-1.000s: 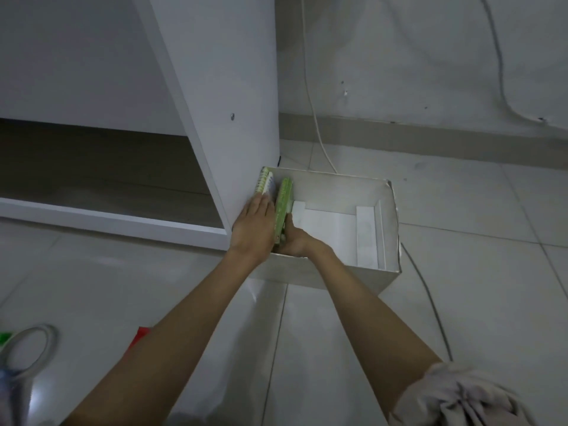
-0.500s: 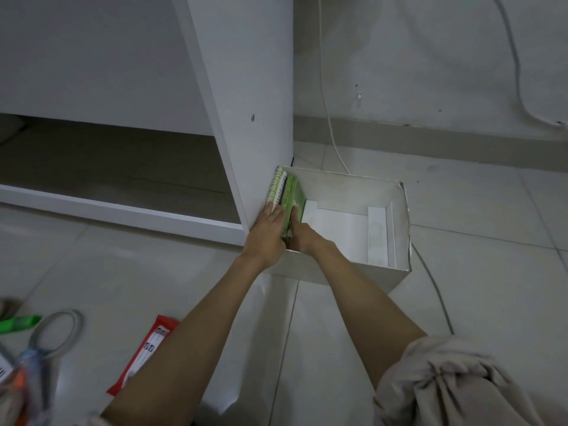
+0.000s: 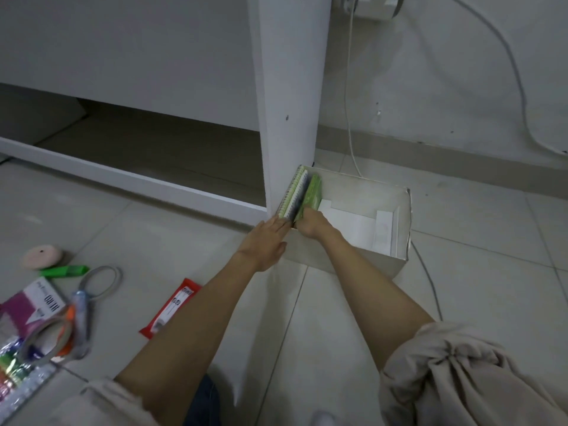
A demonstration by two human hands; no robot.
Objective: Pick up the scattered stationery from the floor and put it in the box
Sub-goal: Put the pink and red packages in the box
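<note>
Head view: left hand (image 3: 266, 241) has flattened off the notebooks (image 3: 302, 193); right hand (image 3: 310, 222) still grips them.

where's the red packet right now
In the head view the red packet lies flat on the floor tiles at lower left, between the scissors and the left forearm.

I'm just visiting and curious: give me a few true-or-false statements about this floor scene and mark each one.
1. The spiral notebooks stand on edge at the left end of the white box. True.
2. The right hand is inside the box, at the green notebook. True.
3. The scissors are already in the box. False: they lie on the floor tiles.
4. The left hand grips the red packet. False: the packet lies untouched on the floor; the hand lies flat against the box end.
</note>
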